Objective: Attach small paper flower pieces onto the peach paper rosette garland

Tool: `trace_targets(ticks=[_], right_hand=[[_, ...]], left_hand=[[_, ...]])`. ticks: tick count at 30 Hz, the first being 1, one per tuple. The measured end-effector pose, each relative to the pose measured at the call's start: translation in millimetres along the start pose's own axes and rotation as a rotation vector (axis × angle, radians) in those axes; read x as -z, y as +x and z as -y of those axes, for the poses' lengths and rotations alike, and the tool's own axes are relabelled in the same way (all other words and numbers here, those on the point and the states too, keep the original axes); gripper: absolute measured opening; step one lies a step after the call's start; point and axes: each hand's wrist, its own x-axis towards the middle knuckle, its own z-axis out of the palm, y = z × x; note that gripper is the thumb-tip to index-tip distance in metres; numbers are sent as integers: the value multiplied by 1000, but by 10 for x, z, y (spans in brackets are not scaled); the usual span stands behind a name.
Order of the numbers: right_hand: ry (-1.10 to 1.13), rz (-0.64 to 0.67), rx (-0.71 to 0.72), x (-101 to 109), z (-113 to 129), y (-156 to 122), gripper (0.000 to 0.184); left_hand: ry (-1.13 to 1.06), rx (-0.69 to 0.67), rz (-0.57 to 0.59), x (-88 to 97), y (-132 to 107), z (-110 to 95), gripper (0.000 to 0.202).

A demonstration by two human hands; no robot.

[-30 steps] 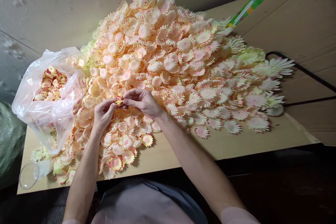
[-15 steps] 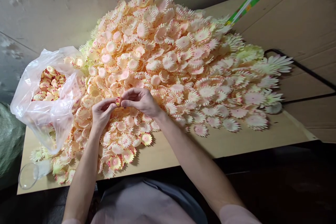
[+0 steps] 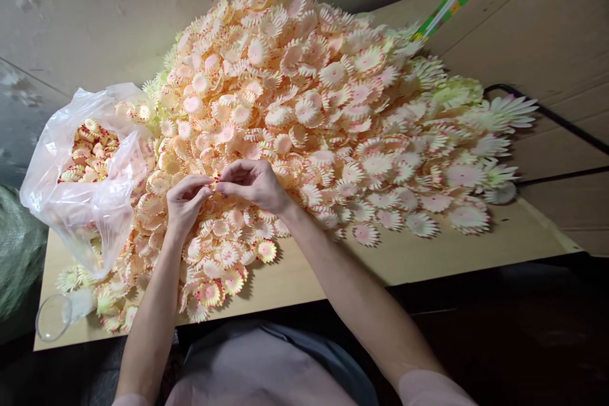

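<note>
My left hand and my right hand meet fingertip to fingertip over the front of a large heap of artificial flower petal pieces. Pinched between both hands is a small yellow petal piece with red tips, mostly covered by the fingers. The heaped pieces are pale pink and cream discs with fringed edges, many tipped in red. At the left stands a clear plastic bag, its mouth open, with small curled yellow-and-red petal pieces inside.
A clear cup lies on its side at the table's front left corner. Behind the heap at right leans a green packet. Bare tabletop shows along the front right. A dark cable runs at the right, and a green sack stands left.
Both hands stay nearly in place. The small petal piece between the fingertips has turned or been pressed, and less of it shows. The view has shifted very slightly.
</note>
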Motion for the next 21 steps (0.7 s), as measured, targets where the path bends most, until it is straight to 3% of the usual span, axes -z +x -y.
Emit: trace_targets(ticks=[5,12,21], right_hand=[[-19,-40,80,19,49,10,33],[-145,-41,42,42,1,6,28],[-6,76,-34,-2,-10,5,28]], left_hand=[[-2,1,32,-15,-13,-36,27],[-81,124,-69,-64,-36,-82,33],[-25,77,30,-44,-46,-20,23]])
